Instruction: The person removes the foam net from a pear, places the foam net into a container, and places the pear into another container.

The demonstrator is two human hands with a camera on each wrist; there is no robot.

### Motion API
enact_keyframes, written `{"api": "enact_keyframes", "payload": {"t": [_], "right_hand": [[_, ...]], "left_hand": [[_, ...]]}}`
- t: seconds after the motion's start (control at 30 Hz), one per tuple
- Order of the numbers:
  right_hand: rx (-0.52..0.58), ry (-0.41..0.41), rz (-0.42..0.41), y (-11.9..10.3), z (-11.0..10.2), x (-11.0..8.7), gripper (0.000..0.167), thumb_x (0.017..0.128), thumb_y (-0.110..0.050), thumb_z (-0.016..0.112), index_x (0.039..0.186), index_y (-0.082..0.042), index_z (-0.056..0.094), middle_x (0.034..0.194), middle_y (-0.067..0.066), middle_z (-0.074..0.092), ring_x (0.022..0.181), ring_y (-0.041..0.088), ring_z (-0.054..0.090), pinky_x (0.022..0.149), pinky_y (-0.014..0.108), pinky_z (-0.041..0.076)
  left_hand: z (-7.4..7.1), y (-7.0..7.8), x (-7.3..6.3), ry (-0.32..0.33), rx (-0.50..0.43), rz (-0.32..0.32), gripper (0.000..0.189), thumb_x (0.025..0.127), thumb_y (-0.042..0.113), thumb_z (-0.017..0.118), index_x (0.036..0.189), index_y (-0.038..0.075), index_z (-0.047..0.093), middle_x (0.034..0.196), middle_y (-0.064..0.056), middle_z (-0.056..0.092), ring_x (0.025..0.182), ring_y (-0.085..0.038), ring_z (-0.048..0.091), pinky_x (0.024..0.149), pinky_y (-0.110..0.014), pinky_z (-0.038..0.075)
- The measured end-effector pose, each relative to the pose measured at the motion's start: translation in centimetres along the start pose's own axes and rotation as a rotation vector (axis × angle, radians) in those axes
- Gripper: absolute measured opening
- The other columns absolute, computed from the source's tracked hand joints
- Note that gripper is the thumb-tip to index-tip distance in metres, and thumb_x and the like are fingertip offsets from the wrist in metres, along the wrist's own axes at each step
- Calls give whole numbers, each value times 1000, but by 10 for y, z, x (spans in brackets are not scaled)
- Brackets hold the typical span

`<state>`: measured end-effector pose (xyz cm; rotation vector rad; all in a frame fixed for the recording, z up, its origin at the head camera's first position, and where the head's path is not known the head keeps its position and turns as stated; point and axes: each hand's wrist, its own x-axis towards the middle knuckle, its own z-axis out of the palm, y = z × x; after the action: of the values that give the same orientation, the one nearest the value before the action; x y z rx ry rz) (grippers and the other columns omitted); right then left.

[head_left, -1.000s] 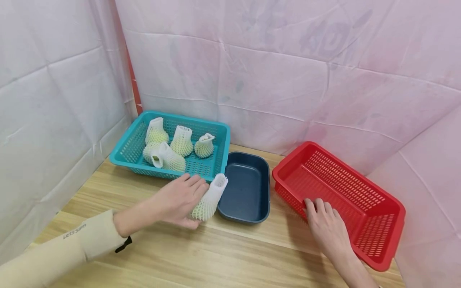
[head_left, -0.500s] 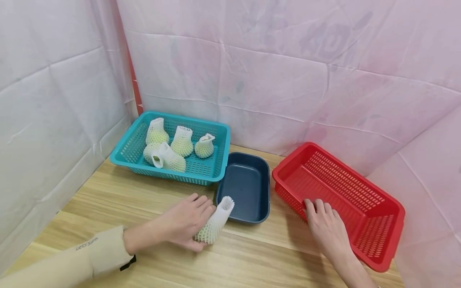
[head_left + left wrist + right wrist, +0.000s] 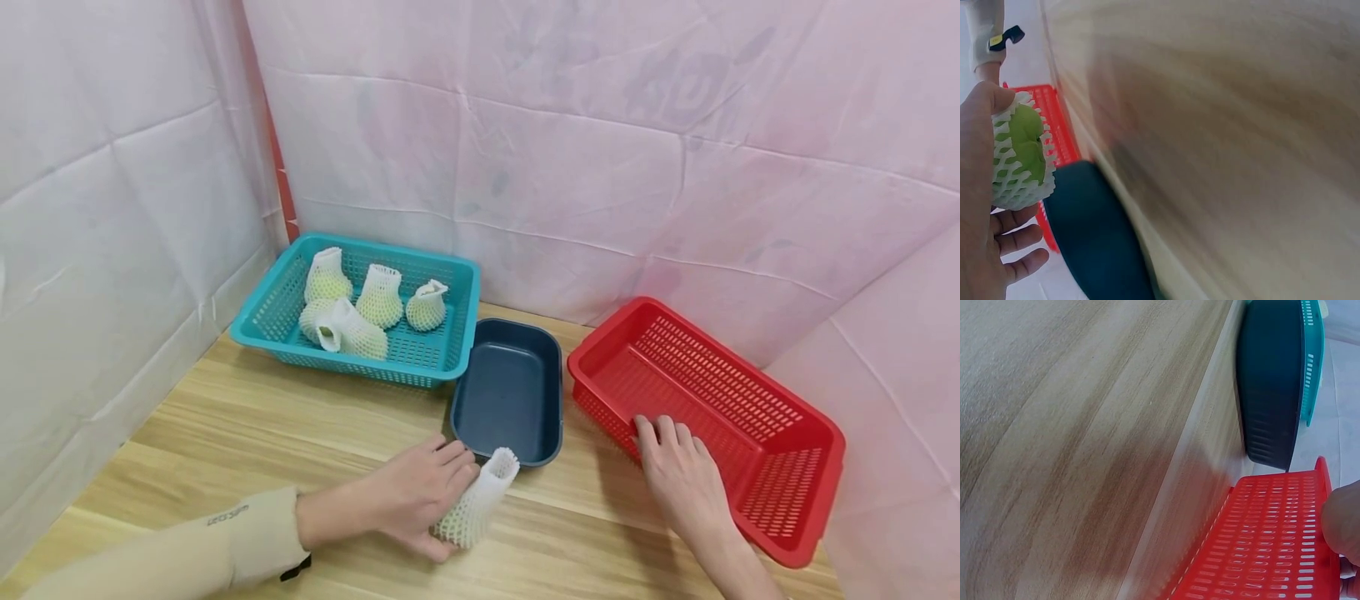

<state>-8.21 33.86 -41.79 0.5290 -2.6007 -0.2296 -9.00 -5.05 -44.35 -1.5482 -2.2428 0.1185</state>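
Note:
My left hand [image 3: 423,500] grips a green apple [image 3: 1027,140] in a white foam net [image 3: 480,500]. It is low over the table, just in front of the dark blue tray [image 3: 506,392]. The net's open end points up and away to the right. In the left wrist view the thumb lies along one side of the fruit, which shows bare green where the net opens. My right hand [image 3: 682,471] holds the near rim of a red basket [image 3: 712,379], fingers over the rim and thumb outside. No fruit shows inside this basket.
A teal basket [image 3: 330,360] stands at the back left, with several net-wrapped fruits [image 3: 378,297] in it. The blue tray sits between the two baskets, close against the teal one. Pale cloth [image 3: 540,167] hangs behind and at both sides of the wooden table [image 3: 247,433].
My left hand has carried the netted apple from beside the teal basket toward me and to the right, past the tray's front end. My right hand and the red basket stay put.

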Motion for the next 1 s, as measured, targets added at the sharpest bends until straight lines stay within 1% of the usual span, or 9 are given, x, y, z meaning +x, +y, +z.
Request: {"api": "enact_keyframes", "payload": {"t": [0.33, 0.57, 0.7, 0.73, 0.8, 0.87, 0.9, 0.97, 1.0], "right_hand": [[-2, -12, -3, 0, -1, -1, 29, 93, -8, 68, 117, 4, 59, 91, 20, 56, 75, 37, 55, 62, 49, 52], [-4, -10, -7, 0, 0, -1, 29, 93, -10, 68, 117, 5, 59, 89, 19, 56, 73, 36, 53, 60, 47, 51], [-4, 10, -13, -1, 0, -1, 26, 95, -11, 63, 116, 5, 59, 89, 19, 56, 72, 36, 53, 60, 47, 50], [-4, 16, -15, -1, 0, -1, 25, 97, -11, 60, 115, 5, 59, 88, 19, 56, 72, 36, 53, 60, 47, 50], [-5, 24, -18, -1, 0, -1, 25, 106, -16, 49, 115, 5, 59, 88, 20, 56, 72, 36, 53, 59, 47, 50], [-7, 31, -21, -1, 1, -1, 38, 115, -23, 33, 115, 5, 59, 88, 19, 56, 72, 36, 53, 59, 46, 50], [-8, 35, -24, -1, 1, -1, 48, 117, -26, 24, 115, 5, 59, 88, 19, 55, 72, 36, 52, 59, 46, 49], [-11, 41, -27, -1, 2, 0, 63, 117, -31, 8, 114, 5, 59, 88, 19, 55, 71, 35, 51, 59, 45, 49], [-13, 45, -30, -1, 3, 0, 66, 116, -32, 5, 114, 5, 59, 87, 19, 54, 70, 35, 51, 59, 45, 48]], "left_hand": [[14, 18, 17, 37, -33, 73, 80, 85, 83, 51, 121, 12, 58, 107, 3, 63, 100, -14, 57, 86, -27, 46], [21, 25, 22, 58, -46, 77, 76, 85, 83, 51, 117, 14, 56, 103, 5, 59, 96, -12, 54, 83, -26, 44], [24, 27, 22, 39, -31, 79, 77, 86, 84, 48, 116, 14, 56, 102, 5, 58, 95, -13, 52, 83, -26, 42], [24, 27, 22, 30, -29, 78, 77, 86, 85, 47, 116, 14, 56, 102, 5, 58, 96, -13, 52, 83, -26, 42], [26, 28, 22, 9, -29, 78, 78, 87, 85, 45, 117, 14, 56, 104, 4, 58, 96, -13, 52, 83, -26, 42], [27, 28, 22, -9, -34, 77, 79, 88, 86, 44, 118, 14, 56, 104, 4, 58, 96, -13, 52, 83, -26, 42], [28, 28, 21, -16, -37, 77, 79, 89, 86, 43, 118, 14, 56, 104, 4, 58, 96, -13, 52, 83, -26, 42], [30, 29, 21, -27, -38, 74, 79, 90, 86, 41, 118, 14, 56, 104, 4, 57, 96, -13, 51, 83, -26, 42], [30, 29, 21, -33, -38, 72, 79, 90, 87, 41, 118, 14, 56, 104, 4, 57, 96, -13, 51, 83, -26, 42]]}}
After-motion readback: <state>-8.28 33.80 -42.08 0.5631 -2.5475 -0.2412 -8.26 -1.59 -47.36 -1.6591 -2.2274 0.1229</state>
